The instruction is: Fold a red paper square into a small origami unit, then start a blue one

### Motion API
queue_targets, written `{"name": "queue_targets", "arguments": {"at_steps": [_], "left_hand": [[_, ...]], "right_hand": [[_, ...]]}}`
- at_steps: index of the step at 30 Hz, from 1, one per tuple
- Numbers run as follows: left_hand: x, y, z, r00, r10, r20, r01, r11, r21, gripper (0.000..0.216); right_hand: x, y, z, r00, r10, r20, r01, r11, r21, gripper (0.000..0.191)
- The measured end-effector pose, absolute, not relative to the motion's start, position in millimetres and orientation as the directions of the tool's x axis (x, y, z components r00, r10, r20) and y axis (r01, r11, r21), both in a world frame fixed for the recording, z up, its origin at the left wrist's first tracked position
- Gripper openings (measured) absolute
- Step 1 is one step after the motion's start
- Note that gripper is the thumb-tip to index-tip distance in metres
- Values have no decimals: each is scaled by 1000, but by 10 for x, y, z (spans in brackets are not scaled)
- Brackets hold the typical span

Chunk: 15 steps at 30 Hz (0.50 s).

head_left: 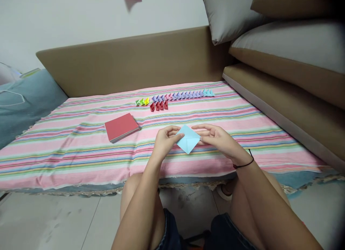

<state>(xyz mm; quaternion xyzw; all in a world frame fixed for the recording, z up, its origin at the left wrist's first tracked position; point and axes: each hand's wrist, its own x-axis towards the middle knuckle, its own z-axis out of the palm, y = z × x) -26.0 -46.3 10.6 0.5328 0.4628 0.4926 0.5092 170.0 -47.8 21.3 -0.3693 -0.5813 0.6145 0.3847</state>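
A light blue sheet of origami paper [188,139], folded to a small diamond with a crease across it, is held up between my hands. My left hand [167,138] pinches its left corner, thumb on top and fingers behind. At the right corner, my right hand [212,135] has thumb and fingers closed on the paper's edge. Beyond the hands stand small folded paper pieces: a long row of purple ones [183,95], light blue ones [208,93] at its right end, green and yellow ones [142,102] at the left, and several red ones [159,106] in front.
A stack of square paper with a red top sheet [121,127] lies left of my hands on the striped cloth [81,146]. A brown backrest [134,63] runs along the back. Grey and brown cushions [291,49] are piled at the right, and a blue-grey cushion [32,95] sits at the left.
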Motion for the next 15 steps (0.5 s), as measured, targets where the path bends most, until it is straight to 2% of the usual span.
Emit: {"name": "queue_targets", "arguments": {"at_steps": [3, 5, 7, 9, 10, 12, 15], "left_hand": [[-266, -443, 72, 91, 988, 121, 38, -125, 991, 22], [-252, -451, 57, -11, 971, 239, 195, -232, 953, 22], [-224, -476, 52, -116, 908, 403, 417, -324, 849, 24], [-180, -509, 46, -118, 855, 504, 566, -359, 742, 22], [-155, -522, 40, -96, 854, 511, 586, -367, 723, 20], [-101, -538, 14, -56, 885, 462, 535, -364, 763, 17], [-30, -527, -37, -27, 954, 297, 310, -275, 910, 21]], "right_hand": [[1697, -495, 240, -442, 897, -5, -60, -35, -998, 40], [1685, -498, 243, -445, 895, -13, -45, -37, -998, 39], [1667, -490, 227, -440, 898, -5, -30, -20, -999, 39], [1639, -475, 181, -430, 902, 27, -21, 20, -1000, 38], [1622, -466, 148, -426, 903, 49, -21, 45, -999, 38], [1578, -454, 71, -417, 904, 91, -30, 86, -996, 38], [1510, -468, -20, -380, 914, 142, -52, 132, -990, 42]]}}
